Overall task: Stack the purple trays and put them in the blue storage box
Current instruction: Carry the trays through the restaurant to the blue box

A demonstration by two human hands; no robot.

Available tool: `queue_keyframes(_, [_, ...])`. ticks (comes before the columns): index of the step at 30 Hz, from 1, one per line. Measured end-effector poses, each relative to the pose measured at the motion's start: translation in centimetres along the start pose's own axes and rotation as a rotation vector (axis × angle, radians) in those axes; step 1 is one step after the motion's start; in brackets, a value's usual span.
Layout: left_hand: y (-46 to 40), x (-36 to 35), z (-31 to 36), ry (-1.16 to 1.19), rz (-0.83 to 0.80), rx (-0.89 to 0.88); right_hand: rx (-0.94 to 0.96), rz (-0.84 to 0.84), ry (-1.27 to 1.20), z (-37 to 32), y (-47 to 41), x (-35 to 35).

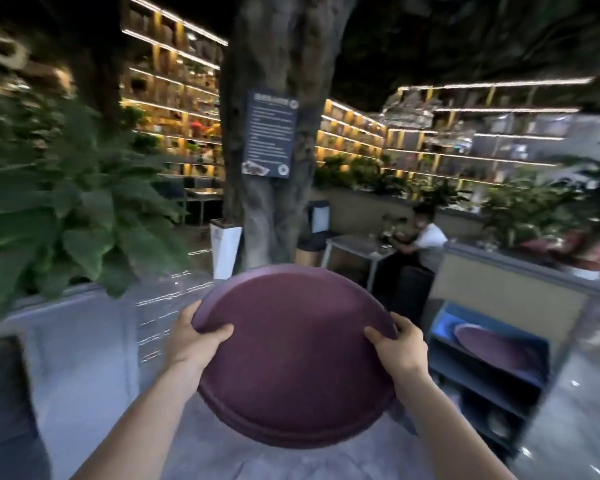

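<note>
A stack of round purple trays is held in mid-air above a grey counter, tilted toward the camera. The left hand and right hand grip opposite rims, fingers clamped over the edges with thumbs on top. To the right, another purple tray lies in the blue storage box, partly cut off. The surroundings are motion-blurred.
</note>
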State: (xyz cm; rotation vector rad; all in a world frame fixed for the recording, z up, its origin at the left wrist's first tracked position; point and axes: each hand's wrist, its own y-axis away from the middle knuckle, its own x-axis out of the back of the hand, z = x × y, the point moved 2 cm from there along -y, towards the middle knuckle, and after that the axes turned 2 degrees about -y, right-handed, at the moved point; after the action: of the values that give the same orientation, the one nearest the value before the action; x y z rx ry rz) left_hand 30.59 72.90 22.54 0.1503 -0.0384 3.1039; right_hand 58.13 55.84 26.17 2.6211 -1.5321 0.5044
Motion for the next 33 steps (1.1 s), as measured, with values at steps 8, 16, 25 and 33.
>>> queue_keyframes(8, [6.2,-22.8,2.3,-0.018,-0.380,-0.045,-0.129,0.370,0.068,7.4,-4.5,19.7])
queue_keyframes(16, [14.7,-38.1,2.7,-0.031,-0.662,-0.085,-0.243,0.633,0.108,14.1,-4.0,33.6])
queue_keyframes(25, [18.8,-45.6,2.3,-0.108,-0.776,-0.133,-0.371,0.740,0.083,18.7,-3.5,38.9])
queue_keyframes(33, [19.8,-49.0,1.9,-0.106,-0.789,-0.120,-0.382,0.739,0.064,20.8,-5.5,40.7])
